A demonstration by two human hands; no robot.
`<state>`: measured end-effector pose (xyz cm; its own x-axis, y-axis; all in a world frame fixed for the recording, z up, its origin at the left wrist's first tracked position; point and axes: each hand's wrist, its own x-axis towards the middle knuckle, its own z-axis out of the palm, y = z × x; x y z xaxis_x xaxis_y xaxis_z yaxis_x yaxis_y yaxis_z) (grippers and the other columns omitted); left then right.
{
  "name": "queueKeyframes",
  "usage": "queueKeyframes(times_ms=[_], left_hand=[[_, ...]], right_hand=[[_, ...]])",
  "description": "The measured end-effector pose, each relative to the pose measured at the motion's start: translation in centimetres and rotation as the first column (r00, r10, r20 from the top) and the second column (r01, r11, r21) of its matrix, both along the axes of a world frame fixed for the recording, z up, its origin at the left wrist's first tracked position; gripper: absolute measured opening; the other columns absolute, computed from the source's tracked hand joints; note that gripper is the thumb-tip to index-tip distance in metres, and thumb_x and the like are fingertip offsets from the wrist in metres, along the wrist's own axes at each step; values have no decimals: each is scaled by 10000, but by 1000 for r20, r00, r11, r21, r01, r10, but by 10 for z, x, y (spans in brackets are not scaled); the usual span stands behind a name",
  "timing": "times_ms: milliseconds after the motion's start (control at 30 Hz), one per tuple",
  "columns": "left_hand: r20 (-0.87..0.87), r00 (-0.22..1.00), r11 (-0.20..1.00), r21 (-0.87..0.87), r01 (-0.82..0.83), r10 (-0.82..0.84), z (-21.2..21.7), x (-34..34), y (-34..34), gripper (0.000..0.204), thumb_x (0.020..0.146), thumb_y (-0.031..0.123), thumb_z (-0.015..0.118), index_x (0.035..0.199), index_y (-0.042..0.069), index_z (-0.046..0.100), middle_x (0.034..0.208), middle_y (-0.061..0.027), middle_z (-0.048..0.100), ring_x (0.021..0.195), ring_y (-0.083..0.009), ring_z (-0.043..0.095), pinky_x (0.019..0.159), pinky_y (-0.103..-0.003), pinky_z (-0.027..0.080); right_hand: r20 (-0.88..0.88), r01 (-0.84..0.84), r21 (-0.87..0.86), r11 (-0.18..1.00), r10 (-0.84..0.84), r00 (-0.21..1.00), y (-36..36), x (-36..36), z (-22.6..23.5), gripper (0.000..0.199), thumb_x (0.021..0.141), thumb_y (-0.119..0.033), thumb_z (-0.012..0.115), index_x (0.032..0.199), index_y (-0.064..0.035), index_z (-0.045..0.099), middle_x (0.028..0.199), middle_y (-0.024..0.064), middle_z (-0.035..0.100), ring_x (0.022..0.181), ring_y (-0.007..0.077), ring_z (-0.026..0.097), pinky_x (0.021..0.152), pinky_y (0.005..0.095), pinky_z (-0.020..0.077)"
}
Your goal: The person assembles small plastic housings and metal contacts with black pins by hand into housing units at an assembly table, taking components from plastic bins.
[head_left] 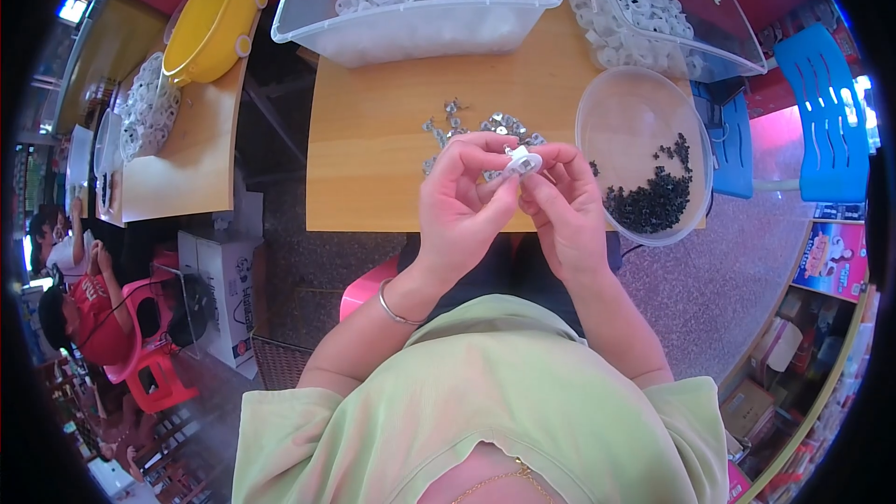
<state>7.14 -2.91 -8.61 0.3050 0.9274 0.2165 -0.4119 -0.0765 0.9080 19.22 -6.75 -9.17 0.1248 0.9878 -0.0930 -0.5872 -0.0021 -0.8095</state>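
Between the fingertips of both hands is a small white plastic part (525,162) with a round flange and a bit of metal at its top. My left hand (471,196) pinches it from the left, thumb and fingers closed. From the other side my right hand (567,205) grips it the same way. Just beyond the hands, a loose pile of small silvery metal pieces (502,123) lies on the wooden table (373,149), partly hidden by my fingers. Close by my right hand stands a round clear tub (597,107) holding many tiny black parts (653,201).
A clear bin (420,28) of white plastic parts stands at the table's far side, with another bin (672,47) at far right. On a left table are a yellow basin (213,26) and more white parts (149,110). Blue chairs (821,112) stand right; people sit at far left.
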Motion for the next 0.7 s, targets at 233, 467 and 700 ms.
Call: queueKeyframes(times_ms=[233, 467, 700], left_hand=[[27, 997, 997, 16, -69, 69, 0, 4, -2, 167, 774, -134, 533, 885, -16, 492, 1110, -152, 487, 1006, -157, 520, 806, -230, 458], [13, 996, 996, 26, -88, 87, -2, 7, -2, 175, 766, -153, 513, 871, -16, 487, 1092, -140, 478, 989, -150, 522, 762, -223, 482], [-41, 994, 993, 65, -100, 103, 0, 8, -3, 174, 760, -162, 509, 845, -11, 491, 1096, -132, 464, 973, -146, 521, 709, -203, 494]], right_hand=[[-86, 83, 17, 996, -82, 993, 1, -8, 1, 166, 853, -4, 549, 1009, -53, 525, 916, 3, 539, 784, 59, 497, 653, 199, 414], [-135, 144, 50, 988, -136, 981, 2, -13, 2, 171, 851, 31, 528, 1005, -44, 532, 906, 18, 538, 772, 64, 508, 667, 198, 429], [-109, 174, 54, 983, -167, 980, 4, -13, 0, 138, 848, 34, 531, 967, -37, 539, 878, 26, 552, 728, 63, 514, 652, 187, 432]])
